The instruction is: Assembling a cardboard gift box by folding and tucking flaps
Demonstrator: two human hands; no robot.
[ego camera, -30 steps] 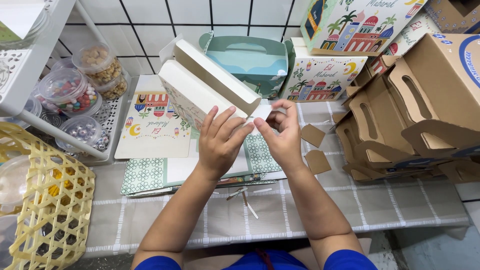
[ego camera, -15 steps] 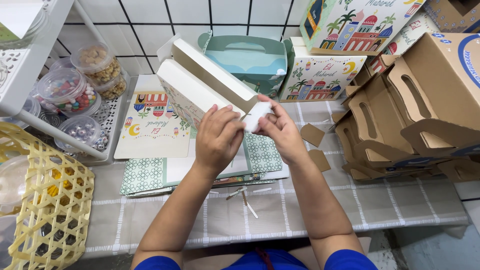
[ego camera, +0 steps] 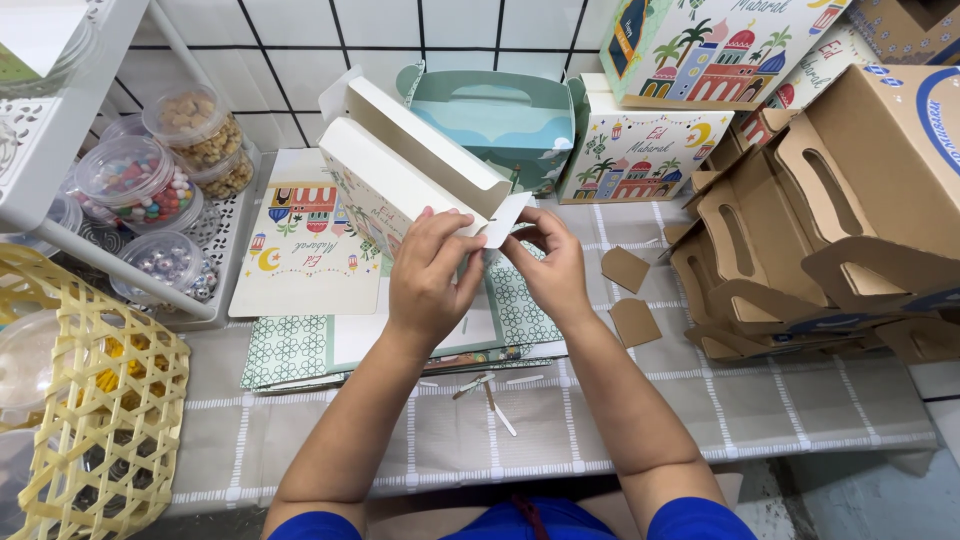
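At the far left sit a yellow woven basket and lidded tubs of sweets, then a stack of flat printed box sheets on the checked tablecloth. Mid-frame, the left hand steadies a half-folded white gift box held tilted above the sheets, fingers closed against its side, while the right hand pinches the box's end flap. This looks like the flap-tucking step; seating it calls for lining flap with slot. Brown cardboard carriers stand rightmost.
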